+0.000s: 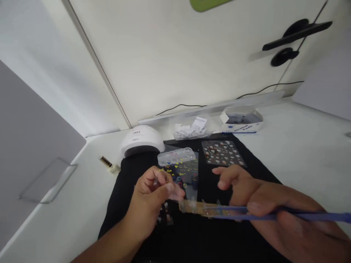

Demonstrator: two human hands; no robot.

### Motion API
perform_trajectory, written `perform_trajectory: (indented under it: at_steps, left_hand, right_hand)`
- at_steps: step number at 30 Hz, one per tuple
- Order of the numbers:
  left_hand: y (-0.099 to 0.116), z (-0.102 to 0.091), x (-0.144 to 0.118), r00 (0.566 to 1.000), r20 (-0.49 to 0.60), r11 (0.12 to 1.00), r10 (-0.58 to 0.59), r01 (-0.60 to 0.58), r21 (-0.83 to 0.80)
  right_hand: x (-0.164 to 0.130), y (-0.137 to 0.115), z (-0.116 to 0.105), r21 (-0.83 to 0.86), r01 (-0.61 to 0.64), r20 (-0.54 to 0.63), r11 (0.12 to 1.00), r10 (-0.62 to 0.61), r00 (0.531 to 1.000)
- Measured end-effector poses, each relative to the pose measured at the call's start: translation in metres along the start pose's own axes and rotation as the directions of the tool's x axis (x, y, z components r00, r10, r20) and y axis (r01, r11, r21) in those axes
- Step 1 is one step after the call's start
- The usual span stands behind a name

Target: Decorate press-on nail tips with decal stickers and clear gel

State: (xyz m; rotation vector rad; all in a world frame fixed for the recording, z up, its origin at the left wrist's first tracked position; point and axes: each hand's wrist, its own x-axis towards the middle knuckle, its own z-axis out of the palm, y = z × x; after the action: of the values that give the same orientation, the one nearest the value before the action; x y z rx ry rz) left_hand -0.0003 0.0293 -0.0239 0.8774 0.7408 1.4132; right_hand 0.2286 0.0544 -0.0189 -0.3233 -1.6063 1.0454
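My left hand (152,201) is closed in a pinch above a black cloth. A little see-through material shows by its fingertips, but I cannot make out what it is. My right hand (263,201) grips blue tweezers (274,217), their slim tips pointing left. Under those tips runs a tan strip (199,208) bearing several clear, nail-shaped pieces. Its left end meets my left fingertips; whether they hold it I cannot tell. Behind my left hand lie a clear sheet with yellow designs (189,171) and a clear plastic case (177,156).
Around the black cloth (214,233) are a white nail lamp (142,138), a small bottle with a gold-and-black cap (109,164), a tub of white packets (192,131) and an alcohol pads box (241,119). A sticker sheet (223,152) lies at back right. Behind stands a white door (178,54).
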Motion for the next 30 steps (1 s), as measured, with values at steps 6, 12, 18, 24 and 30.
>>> perform_trajectory:
  at_steps: [6,12,18,24,30]
  left_hand:
    - [-0.003,0.009,-0.011,0.995,0.099,0.999,-0.028,0.031,-0.033]
    - [-0.005,0.014,-0.023,0.988,0.148,0.998,-0.046,0.039,0.051]
    - [-0.006,0.006,-0.025,0.973,0.219,0.983,0.071,-0.106,0.152]
    - [-0.006,0.001,-0.027,0.936,0.267,0.888,0.229,-0.313,0.336]
    - [-0.009,-0.001,-0.028,0.940,0.248,0.811,0.233,-0.329,0.483]
  right_hand:
    - [0.002,-0.004,0.010,-0.026,-0.009,0.138,1.000,0.013,0.990]
    - [0.002,0.003,0.012,0.053,0.051,0.102,0.997,-0.057,0.993]
    - [0.005,0.002,0.011,0.101,0.037,0.031,0.994,-0.041,0.999]
    - [0.005,-0.001,0.011,0.099,0.024,0.040,0.995,-0.028,0.999]
    - [0.003,-0.003,0.008,0.084,-0.023,0.116,0.996,0.013,0.993]
